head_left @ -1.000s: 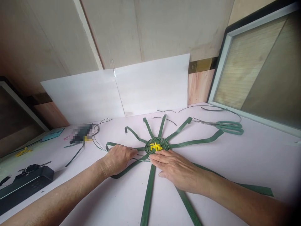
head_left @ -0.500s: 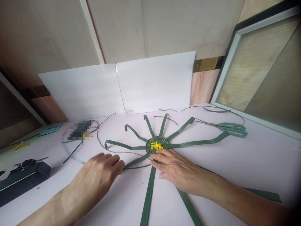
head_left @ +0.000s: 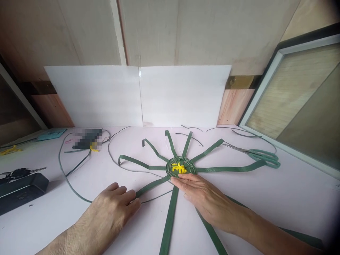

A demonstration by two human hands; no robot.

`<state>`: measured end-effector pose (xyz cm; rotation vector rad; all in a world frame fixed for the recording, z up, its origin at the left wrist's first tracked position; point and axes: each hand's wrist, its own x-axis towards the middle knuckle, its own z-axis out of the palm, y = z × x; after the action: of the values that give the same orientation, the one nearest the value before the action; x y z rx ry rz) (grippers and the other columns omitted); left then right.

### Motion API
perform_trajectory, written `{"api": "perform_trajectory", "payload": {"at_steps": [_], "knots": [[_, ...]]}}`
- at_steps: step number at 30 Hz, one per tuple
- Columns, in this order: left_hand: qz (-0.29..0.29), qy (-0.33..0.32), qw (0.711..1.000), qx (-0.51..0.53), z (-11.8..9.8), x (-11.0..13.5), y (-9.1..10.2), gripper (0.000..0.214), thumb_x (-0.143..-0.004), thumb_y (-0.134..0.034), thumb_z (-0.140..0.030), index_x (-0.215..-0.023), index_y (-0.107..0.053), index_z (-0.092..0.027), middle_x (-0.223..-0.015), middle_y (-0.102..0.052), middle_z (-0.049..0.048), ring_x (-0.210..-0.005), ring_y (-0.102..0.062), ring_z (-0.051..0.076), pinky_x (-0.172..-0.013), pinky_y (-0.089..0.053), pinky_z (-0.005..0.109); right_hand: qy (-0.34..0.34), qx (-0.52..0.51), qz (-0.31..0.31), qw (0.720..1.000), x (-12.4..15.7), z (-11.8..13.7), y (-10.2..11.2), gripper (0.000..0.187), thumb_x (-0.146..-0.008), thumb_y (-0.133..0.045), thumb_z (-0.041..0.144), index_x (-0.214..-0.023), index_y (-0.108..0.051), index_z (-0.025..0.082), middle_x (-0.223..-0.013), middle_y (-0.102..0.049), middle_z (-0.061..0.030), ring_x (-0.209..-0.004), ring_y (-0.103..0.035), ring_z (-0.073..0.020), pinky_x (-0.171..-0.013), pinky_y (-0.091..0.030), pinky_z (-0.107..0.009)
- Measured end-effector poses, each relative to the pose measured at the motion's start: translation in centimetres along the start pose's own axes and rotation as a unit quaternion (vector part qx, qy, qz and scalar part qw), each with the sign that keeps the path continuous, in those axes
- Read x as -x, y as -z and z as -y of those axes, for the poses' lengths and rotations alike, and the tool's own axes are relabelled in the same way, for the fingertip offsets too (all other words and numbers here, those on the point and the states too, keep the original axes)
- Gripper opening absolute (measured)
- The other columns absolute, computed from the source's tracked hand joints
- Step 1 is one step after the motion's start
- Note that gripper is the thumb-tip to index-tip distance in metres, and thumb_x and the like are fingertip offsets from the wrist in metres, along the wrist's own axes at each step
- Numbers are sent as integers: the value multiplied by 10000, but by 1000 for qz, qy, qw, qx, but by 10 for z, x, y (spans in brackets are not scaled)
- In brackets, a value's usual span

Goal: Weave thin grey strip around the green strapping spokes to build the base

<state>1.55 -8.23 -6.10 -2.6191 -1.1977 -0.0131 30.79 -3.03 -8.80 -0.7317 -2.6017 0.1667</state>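
Observation:
A small woven green disc (head_left: 182, 167) with a yellow knot at its centre lies on the pale table, and several flat green strips (head_left: 169, 219) radiate from it like spokes. My right hand (head_left: 204, 196) lies flat with fingers stretched out, fingertips pressing the disc's near edge. My left hand (head_left: 113, 209) rests on the table to the left, fingers curled together at a thin dark green strand (head_left: 154, 199) that runs toward the disc and loops away to the left. What the fingers pinch is mostly hidden.
Green-handled scissors (head_left: 259, 156) lie at the right, near a framed window panel (head_left: 297, 102). White sheets (head_left: 138, 95) lean against the back wall. A black box (head_left: 18, 191) and keys sit at the far left, with a dark bundle (head_left: 87, 139) and loose strands beyond.
My left hand has drawn back from beside the disc toward me and to the left, and the thin strand now trails out in a long loop. My right hand stays on the disc.

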Motion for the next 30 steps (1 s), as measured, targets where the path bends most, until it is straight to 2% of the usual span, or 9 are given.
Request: {"api": "perform_trajectory", "payload": {"at_steps": [2, 4, 8, 10, 14, 18, 23, 26, 30], "knots": [[4, 0, 1000, 9, -2, 1, -1, 193, -800, -586, -38, -722, -560, -213, -699, -598, -19, -581, -507, 158, -592, -330, 315, -25, -19, -3, 1000, -1, 0, 1, 494, -942, -330, 92, -1418, -434, 172, -1267, -622, -97, -1183, -563, -201, -998, -506, -352], [5, -1, 1000, 6, -2, 1, -3, 202, -787, -587, -26, -720, -553, -213, -694, -592, -18, -580, -505, 161, -595, -329, 318, -45, -31, 0, 999, -2, 0, 2, 459, -948, -342, 105, -1379, -472, 192, -1245, -633, -90, -1155, -582, -197, -976, -522, -345], [2, 1, 1000, -6, 3, 1, -7, 223, -788, -538, -3, -705, -533, -210, -684, -576, -10, -566, -497, 163, -582, -319, 324, -9, -5, 11, 1000, -4, 1, 3, 332, -949, -404, 116, -1194, -617, 182, -1290, -619, -77, -1211, -555, -204, -1061, -465, -379], [-6, 9, 1000, -9, 8, 0, -7, 227, -778, -514, 6, -712, -531, -210, -672, -567, -10, -545, -487, 163, -572, -315, 323, 8, 21, 13, 1000, -5, 2, 3, 295, -956, -436, 146, -1164, -644, 171, -1312, -607, -76, -1232, -541, -209, -1088, -441, -382], [-8, 26, 1000, -15, 21, -6, -1, 275, -715, -476, 42, -763, -551, -218, -666, -582, -18, -523, -485, 169, -568, -312, 309, 33, 53, 21, 998, -7, 5, 6, 325, -978, -416, 172, -1228, -624, 154, -1325, -597, -82, -1254, -520, -210, -1082, -442, -368], [41, 43, 998, -26, 27, -12, 6, 322, -665, -462, 67, -764, -557, -224, -658, -589, -23, -522, -496, 172, -566, -311, 299, 40, 81, 38, 995, -6, 7, 10, 374, -983, -420, 167, -1337, -539, 162, -1372, -560, -60, -1300, -470, -198, -1107, -406, -363], [80, 45, 995, -28, 24, -14, -1, 339, -689, -459, 61, -810, -587, -229, -750, -625, -8, -581, -528, 177, -564, -319, 295, 37, 100, 55, 993, -3, 4, 2, 360, -983, -439, 200, -1325, -544, 166, -1398, -530, -67, -1310, -440, -229, -1092, -406, -406], [46, 49, 997, -44, 23, -13, -6, 316, -719, -464, 44, -819, -594, -226, -740, -604, 1, -597, -511, 182, -563, -316, 302, 5, 101, 56, 993, -3, 3, -5, 342, -974, -476, 245, -1298, -566, 181, -1385, -532, -78, -1267, -458, -266, -1041, -441, -443], [-41, 42, 996, -62, 25, -9, -1, 260, -781, -453, 7, -775, -595, -212, -691, -553, 15, -601, -459, 178, -590, -322, 319, -14, 78, 52, 996, -3, 3, -7, 342, -960, -523, 278, -1293, -569, 217, -1377, -532, -58, -1252, -447, -272, -1047, -424, -449]]}}
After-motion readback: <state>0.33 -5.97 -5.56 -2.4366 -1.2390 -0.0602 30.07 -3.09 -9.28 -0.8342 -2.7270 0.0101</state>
